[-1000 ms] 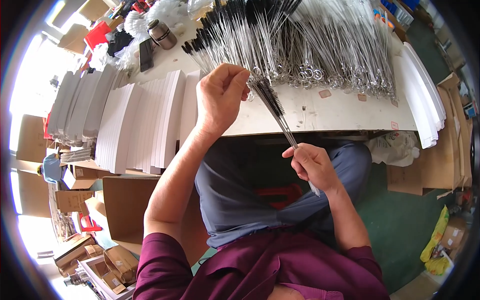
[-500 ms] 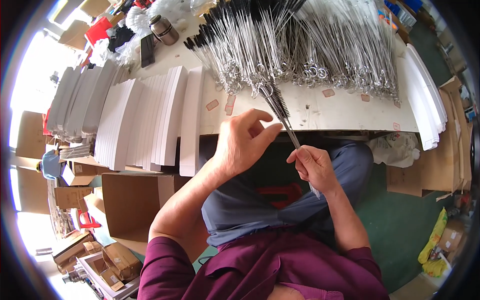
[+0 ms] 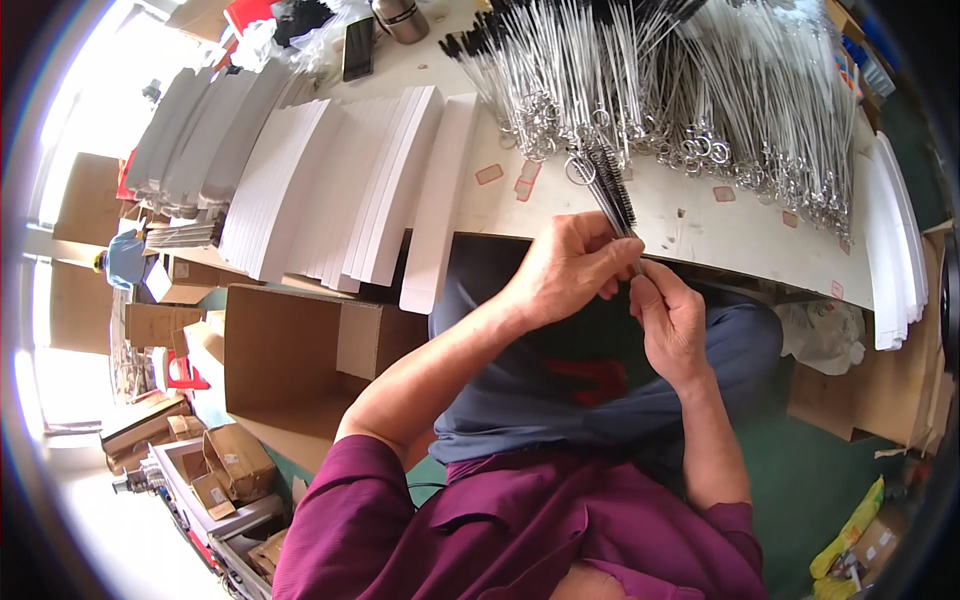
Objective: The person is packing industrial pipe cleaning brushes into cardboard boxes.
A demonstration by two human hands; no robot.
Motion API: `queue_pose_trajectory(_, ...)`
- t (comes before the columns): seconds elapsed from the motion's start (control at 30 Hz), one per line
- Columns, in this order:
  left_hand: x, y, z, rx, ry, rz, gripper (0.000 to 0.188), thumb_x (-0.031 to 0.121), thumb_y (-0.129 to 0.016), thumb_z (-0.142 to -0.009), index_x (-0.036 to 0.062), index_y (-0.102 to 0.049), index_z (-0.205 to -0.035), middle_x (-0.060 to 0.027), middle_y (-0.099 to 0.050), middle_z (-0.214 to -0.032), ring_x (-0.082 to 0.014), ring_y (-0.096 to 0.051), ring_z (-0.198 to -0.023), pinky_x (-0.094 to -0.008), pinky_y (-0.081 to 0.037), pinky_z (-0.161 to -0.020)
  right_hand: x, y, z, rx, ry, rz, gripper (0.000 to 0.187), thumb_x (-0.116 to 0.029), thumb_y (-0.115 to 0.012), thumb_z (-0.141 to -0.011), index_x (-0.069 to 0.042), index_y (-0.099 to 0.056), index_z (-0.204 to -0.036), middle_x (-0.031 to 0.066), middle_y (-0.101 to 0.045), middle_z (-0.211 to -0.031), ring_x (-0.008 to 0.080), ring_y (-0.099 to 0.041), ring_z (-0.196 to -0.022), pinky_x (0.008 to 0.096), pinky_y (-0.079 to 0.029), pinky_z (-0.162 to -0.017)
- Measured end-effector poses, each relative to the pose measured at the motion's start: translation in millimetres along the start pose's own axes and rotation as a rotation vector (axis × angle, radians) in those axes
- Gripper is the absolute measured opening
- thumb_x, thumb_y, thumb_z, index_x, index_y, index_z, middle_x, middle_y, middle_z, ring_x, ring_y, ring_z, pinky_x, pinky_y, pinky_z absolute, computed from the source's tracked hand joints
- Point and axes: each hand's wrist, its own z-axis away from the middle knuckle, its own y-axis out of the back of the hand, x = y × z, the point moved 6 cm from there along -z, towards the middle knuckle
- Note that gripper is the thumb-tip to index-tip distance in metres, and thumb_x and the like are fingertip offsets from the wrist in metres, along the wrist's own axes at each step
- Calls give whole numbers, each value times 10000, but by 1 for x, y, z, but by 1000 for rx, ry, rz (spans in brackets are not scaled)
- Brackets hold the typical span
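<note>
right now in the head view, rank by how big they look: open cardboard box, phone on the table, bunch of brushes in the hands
1. open cardboard box
2. bunch of brushes, partly hidden by the hands
3. phone, lying farther from the camera, so its rank is less sure

The lower stems of the thin black-bristled brushes vanish behind the closed fingers of the left hand and right hand. Beyond the hands, the heap of wire brushes is cut off by the top edge, individual brushes indistinguishable.
</note>
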Motion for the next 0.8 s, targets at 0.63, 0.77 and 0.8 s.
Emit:
queue_pose_trajectory(0.63, -32, 146, 51, 571, 409, -1392, 536, 339, -797, -840, -60, -585, -1129, -275, -657, -1136, -426, -673, -1060, -497, -540, -924, 20, -4, -4, -9, -90, -114, 275, -215, -581, -1077, 4, -716, -1176, -39, -513, -688, 27, -447, -606, 209, -366, -526)
queue_pose_trajectory(0.77, -33, 147, 50, 602, 306, -1409, 400, 241, -720, -841, -82, -599, -1045, -263, -672, -1043, -417, -688, -986, -489, -563, -867, 29, 0, -2, -14, -134, -173, 274, -217, -582, -1077, 4, -717, -1167, -40, -512, -679, 23, -444, -600, 209, -362, -522)
queue_pose_trajectory(0.8, -31, 146, 49, 612, 276, -1403, 376, 222, -688, -836, -88, -600, -1030, -272, -677, -1023, -426, -688, -977, -500, -560, -860, 29, 1, -2, -11, -133, -172, 274, -217, -582, -1077, 4, -717, -1167, -40, -512, -679, 23, -444, -600, 209, -362, -522)
